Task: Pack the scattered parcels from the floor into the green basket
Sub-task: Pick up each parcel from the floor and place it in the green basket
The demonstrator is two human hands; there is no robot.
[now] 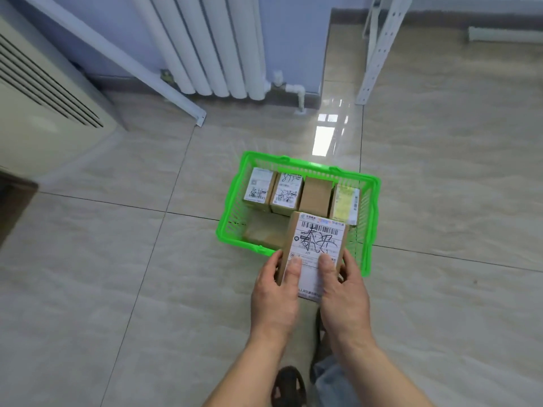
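Note:
A green plastic basket (232, 212) stands on the tiled floor in the middle of the head view. Several cardboard parcels stand side by side along its far wall, among them a labelled one (259, 189) at the left and a plain brown one (315, 198). Another brown parcel (263, 230) lies flat in the near left part. I hold a labelled cardboard parcel (316, 242) over the basket's near rim with both hands. My left hand (274, 292) grips its left side, my right hand (343, 292) its right side, thumbs on the white label.
A white radiator (211, 45) and its pipe stand against the far wall. A white metal rack leg (117, 54) slants down at the left, another rack post (379, 48) at the right. A beige appliance (38, 113) stands at the left. My shoe (289, 386) shows below.

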